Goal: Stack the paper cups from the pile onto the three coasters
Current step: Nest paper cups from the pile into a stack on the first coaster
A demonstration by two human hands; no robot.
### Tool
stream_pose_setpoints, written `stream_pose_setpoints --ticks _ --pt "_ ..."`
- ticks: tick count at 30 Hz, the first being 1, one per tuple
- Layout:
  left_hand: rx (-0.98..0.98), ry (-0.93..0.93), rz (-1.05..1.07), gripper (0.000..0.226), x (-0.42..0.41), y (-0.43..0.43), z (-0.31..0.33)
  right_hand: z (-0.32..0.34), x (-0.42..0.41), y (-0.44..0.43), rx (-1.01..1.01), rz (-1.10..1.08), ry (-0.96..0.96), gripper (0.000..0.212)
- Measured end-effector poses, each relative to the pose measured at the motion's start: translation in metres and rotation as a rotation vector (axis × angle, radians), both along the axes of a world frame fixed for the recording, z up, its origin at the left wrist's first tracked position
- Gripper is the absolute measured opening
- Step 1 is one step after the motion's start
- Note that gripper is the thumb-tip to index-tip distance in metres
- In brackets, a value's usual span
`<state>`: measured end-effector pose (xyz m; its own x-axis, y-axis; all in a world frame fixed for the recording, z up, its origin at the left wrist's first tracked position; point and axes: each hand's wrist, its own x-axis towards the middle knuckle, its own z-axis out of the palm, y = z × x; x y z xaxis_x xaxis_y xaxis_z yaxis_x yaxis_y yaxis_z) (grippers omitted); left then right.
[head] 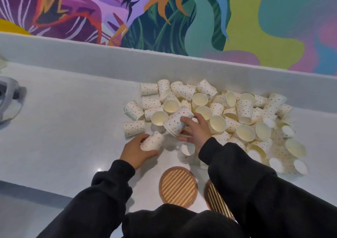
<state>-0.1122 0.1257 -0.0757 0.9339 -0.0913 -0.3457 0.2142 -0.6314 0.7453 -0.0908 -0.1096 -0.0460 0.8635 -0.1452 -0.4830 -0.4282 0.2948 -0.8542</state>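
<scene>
Cups lie heaped on the counter at 1 o'clock, open ones empty. Left hand curls round 1 dotted cup; right hand, at its 2 o'clock, grips a tilted cup. Striped coaster and half-hidden coaster lie at 6 o'clock.

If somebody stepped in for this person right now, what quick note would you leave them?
Left hand grips one cup left of the pile. Right hand grips a second cup at the pile's near edge. Near coaster is bare; another coaster is half hidden by the right sleeve; a third is not visible. No stack seen yet; nearly the whole pile remains.
</scene>
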Motion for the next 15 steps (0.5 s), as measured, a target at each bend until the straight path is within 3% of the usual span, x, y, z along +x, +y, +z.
stream_pose_setpoints --ticks 2,6,15 --pt "-0.222 -0.007 -0.007 0.062 0.002 -0.011 0.013 0.006 -0.004 -0.002 -0.022 -0.008 -0.012 0.046" --pt "-0.428 0.038 -0.017 0.070 0.005 -0.032 0.019 0.024 -0.019 -0.011 -0.061 0.017 -0.085 0.038" --pt "-0.526 0.119 -0.224 0.088 -0.015 -0.054 0.024 0.018 -0.070 -0.017 -0.303 0.143 -0.226 0.050"
